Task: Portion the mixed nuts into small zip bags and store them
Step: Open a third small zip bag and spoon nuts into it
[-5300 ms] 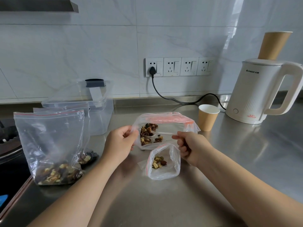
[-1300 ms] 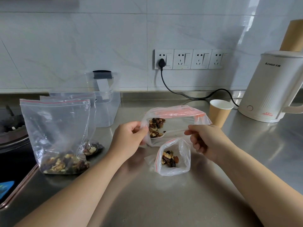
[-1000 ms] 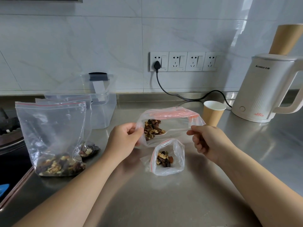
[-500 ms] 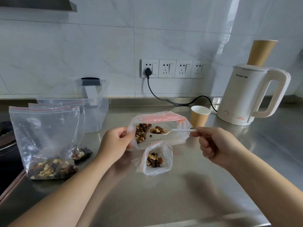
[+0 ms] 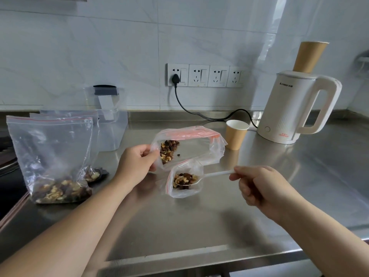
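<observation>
My left hand [image 5: 135, 162] pinches the left edge of a medium zip bag [image 5: 196, 148] with a red seal, lying open on the steel counter with mixed nuts [image 5: 167, 150] inside. My right hand [image 5: 259, 186] grips the handle of a white plastic spoon [image 5: 215, 174]. The spoon's bowl, loaded with nuts, sits in the mouth of a small zip bag [image 5: 184, 181] that stands open just in front of the medium bag and holds some nuts.
A large zip bag of nuts [image 5: 52, 156] stands at the left, with another bag [image 5: 93, 174] behind it. A clear lidded container [image 5: 111, 128] sits further back. A paper cup [image 5: 235, 134] and a white kettle [image 5: 295, 108] with its cord stand at the right.
My right hand drew the loaded spoon out of the medium bag and brought it down into the small bag's mouth. My left hand kept its hold on the medium bag.
</observation>
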